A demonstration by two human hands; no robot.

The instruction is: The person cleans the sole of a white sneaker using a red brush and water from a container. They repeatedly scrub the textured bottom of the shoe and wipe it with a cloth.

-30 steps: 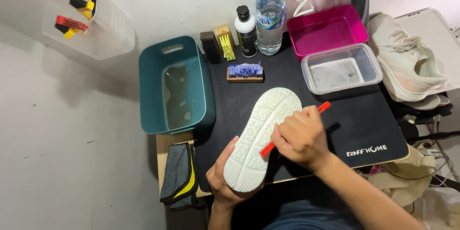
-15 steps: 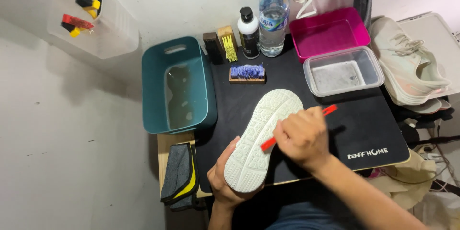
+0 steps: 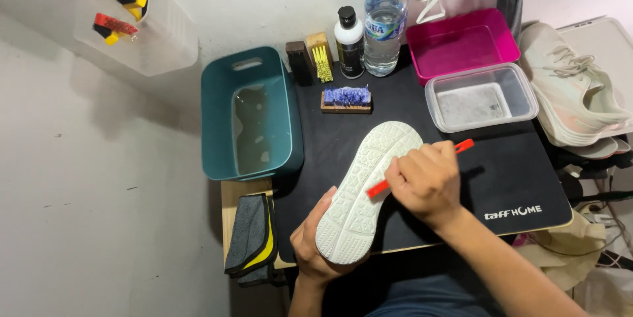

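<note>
Looking down from above our own hands, we see a white shoe point(image 3: 366, 188) turned sole-up over a black mat point(image 3: 508, 185) on a small table. Our left hand point(image 3: 315, 248) cups the near end of the shoe from below, fingers curled around its edge and thumb resting against the left side of the sole. Our right hand point(image 3: 425, 182) is closed in a fist around a thin red-handled brush point(image 3: 422, 166); one end of the handle pokes out to the right of the knuckles, while the other end lies against the middle of the sole. We cannot see the bristles. To the left of the shoe stands a teal tub point(image 3: 217, 119) holding murky water. Just near of the tub lies a folded grey and yellow cloth point(image 3: 252, 238). On the far side of the mat lies a wooden brush with purple bristles point(image 3: 346, 99), and beyond it, by the wall, stand a white bottle with a black cap point(image 3: 349, 43) and a clear water bottle with a blue cap point(image 3: 384, 23). To the far right sit a pink tray point(image 3: 461, 43) and, just near of it, a clear plastic tray point(image 3: 480, 98). At the right edge, off the mat, rests another pale shoe point(image 3: 577, 89), upright and laced.
</note>
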